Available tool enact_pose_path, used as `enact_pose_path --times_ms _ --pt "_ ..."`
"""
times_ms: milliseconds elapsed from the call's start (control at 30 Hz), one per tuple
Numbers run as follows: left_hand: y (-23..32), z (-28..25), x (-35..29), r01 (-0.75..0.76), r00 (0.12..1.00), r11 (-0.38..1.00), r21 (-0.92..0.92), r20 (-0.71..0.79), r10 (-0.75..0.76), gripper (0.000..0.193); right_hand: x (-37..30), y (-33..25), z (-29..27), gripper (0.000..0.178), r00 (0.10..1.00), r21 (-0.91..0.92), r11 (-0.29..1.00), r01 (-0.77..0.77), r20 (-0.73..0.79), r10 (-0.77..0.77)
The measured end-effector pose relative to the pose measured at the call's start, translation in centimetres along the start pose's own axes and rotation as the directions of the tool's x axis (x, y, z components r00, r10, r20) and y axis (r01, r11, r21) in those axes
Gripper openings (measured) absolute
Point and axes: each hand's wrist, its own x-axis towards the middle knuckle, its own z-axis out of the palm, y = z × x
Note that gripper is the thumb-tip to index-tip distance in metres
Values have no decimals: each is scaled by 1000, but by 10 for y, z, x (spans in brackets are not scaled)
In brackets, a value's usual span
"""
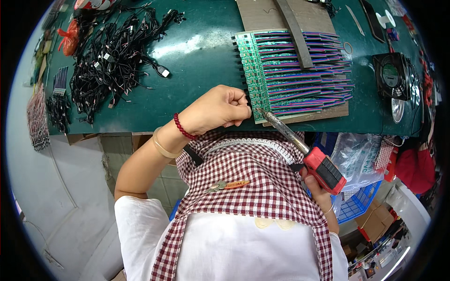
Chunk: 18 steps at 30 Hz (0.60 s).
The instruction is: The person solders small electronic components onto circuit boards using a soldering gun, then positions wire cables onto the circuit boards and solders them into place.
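Note:
My right hand (319,191) is closed around the red and black handle of a soldering iron (324,169). Its metal shaft slants up and left, and the tip is at the lower left corner of a green circuit board panel (255,70). Beside that corner, my left hand (220,110) is closed in a pinch at the panel's left edge; what its fingers hold is hidden. Small black parts stick out along this edge. From the panel, rows of thin multicoloured wires (307,86) run to the right. A flat metal bar (295,40) lies across the upper wires.
A tangled heap of black cables (112,65) covers the left of the green table (197,61). On the right stand a black fan (390,76) and a white spool (385,19). A blue basket (358,204) is below the table edge, near a person's red sleeve (415,171).

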Motion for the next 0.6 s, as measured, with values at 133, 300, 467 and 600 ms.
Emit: enact_pose_path --times_ms 133,300,467,600 --pt "-1 0 1 -4 1000 1000 18 -9 5 11 0 0 2 20 996 43 997 71 -60 -69" --pt "-1 1 0 6 1000 1000 20 -9 -5 13 -7 7 -8 21 993 101 995 -2 -116 14" --pt "3 -3 -4 0 1000 999 40 -17 0 14 0 10 -8 24 993 252 968 14 -113 15" --pt "29 -15 -14 -38 999 927 373 -4 42 19 0 8 -5 47 993 340 938 66 -118 -27"
